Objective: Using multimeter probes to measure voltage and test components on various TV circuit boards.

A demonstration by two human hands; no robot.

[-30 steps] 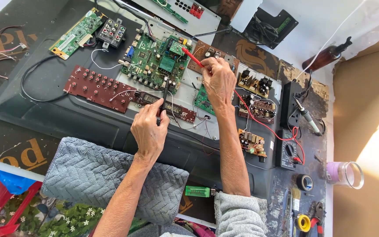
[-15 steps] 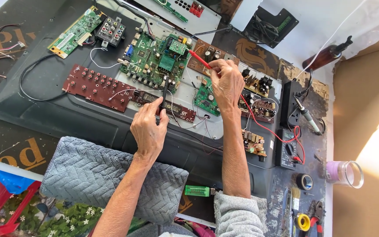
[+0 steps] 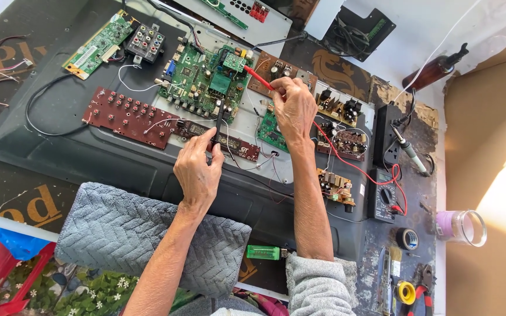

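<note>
My right hand (image 3: 293, 108) grips a red test probe (image 3: 257, 76) whose tip touches the upper right of the green main circuit board (image 3: 201, 81). My left hand (image 3: 198, 167) pinches a black test probe (image 3: 219, 119) that points up at the lower edge of that board. The board lies on the opened back of a dark flat screen set (image 3: 118, 155). A red lead (image 3: 352, 164) runs from under my right hand to a black multimeter (image 3: 385, 196) at the right.
A dark red button board (image 3: 125, 116), a long green board (image 3: 99, 44) and several small brown boards (image 3: 339, 140) lie on the set. A grey folded towel (image 3: 118, 234) covers its near edge. Soldering iron (image 3: 408, 151), tape rolls (image 3: 406, 239), pliers (image 3: 420, 287) and a glass jar (image 3: 462, 227) sit at the right.
My right hand with the red probe has shifted slightly down and right along the green board. My left hand holds its black probe in almost the same place.
</note>
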